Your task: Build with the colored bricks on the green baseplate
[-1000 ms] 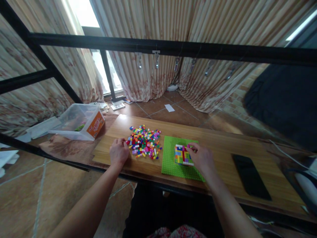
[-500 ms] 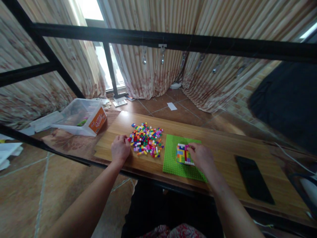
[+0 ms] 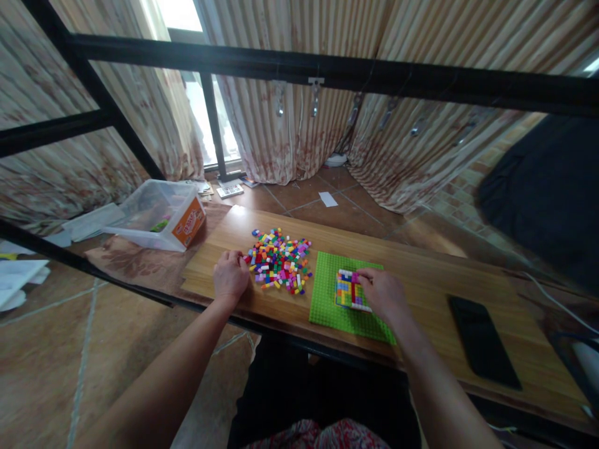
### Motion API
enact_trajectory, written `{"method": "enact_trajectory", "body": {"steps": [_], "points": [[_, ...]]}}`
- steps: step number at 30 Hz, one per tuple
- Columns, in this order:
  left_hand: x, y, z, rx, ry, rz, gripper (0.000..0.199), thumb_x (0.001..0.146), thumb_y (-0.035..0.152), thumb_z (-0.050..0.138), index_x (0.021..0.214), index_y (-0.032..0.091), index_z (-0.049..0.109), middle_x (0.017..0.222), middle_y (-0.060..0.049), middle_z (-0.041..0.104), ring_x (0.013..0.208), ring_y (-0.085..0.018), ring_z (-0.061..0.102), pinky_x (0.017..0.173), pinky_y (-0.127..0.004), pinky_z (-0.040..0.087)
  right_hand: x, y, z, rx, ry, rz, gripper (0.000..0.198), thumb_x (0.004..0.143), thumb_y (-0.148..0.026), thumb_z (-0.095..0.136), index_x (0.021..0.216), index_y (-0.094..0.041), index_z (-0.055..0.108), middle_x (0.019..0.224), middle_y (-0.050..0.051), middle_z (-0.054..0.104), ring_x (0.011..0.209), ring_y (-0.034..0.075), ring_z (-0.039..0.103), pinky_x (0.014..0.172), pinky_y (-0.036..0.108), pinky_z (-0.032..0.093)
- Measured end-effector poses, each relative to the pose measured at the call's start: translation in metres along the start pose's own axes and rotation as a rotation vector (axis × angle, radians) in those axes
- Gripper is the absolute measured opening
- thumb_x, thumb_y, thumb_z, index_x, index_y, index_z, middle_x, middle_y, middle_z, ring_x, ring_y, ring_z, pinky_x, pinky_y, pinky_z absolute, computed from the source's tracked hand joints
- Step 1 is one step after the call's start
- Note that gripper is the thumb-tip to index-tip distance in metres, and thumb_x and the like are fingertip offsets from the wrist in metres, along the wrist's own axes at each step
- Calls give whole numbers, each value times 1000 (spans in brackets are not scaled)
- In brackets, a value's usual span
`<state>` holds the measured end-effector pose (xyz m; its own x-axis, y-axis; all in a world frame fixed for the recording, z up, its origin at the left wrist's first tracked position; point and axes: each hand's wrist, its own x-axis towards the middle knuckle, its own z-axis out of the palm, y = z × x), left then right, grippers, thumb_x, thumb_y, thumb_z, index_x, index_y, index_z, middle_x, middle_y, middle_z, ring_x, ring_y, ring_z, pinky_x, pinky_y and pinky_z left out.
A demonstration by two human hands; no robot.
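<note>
My right hand (image 3: 384,292) pinches a small pink toy brick (image 3: 355,277) at the upper right of a colourful brick build (image 3: 345,292). That build has yellow, blue, red, white and purple pieces and sits on a green studded baseplate (image 3: 324,305). The right fingers partly cover the build's right side. My left hand (image 3: 231,275) rests on the wooden board at the left edge of a loose pile of small bricks (image 3: 281,262). Its fingers are curled together, with a red brick (image 3: 246,259) at their tips. Whether they grip that brick is hard to make out.
A black phone (image 3: 483,342) lies on the wooden board (image 3: 421,274) at the right. Left of the board stands a clear plastic box (image 3: 135,236) with an orange label. A black metal rail (image 3: 262,62) crosses in front of the curtains. White paper (image 3: 328,199) lies on the tiled floor.
The view has shifted slightly. Both hands stay almost in place, the right at the build with the pink brick and the left beside the pile.
</note>
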<state>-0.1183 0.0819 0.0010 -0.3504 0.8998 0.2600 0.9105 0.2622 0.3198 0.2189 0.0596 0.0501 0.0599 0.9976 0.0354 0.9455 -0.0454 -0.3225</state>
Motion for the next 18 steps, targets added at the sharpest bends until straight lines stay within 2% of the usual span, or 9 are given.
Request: {"method": "enact_trajectory", "body": {"steps": [18], "points": [[0, 2, -2, -7, -12, -4, 26, 89, 27, 40, 96, 20, 64, 98, -8, 63, 91, -23, 61, 79, -34, 44, 1, 3, 4, 141, 3, -27, 25, 82, -25, 52, 91, -22, 75, 94, 5, 75, 88, 21, 67, 78, 31, 47]]}}
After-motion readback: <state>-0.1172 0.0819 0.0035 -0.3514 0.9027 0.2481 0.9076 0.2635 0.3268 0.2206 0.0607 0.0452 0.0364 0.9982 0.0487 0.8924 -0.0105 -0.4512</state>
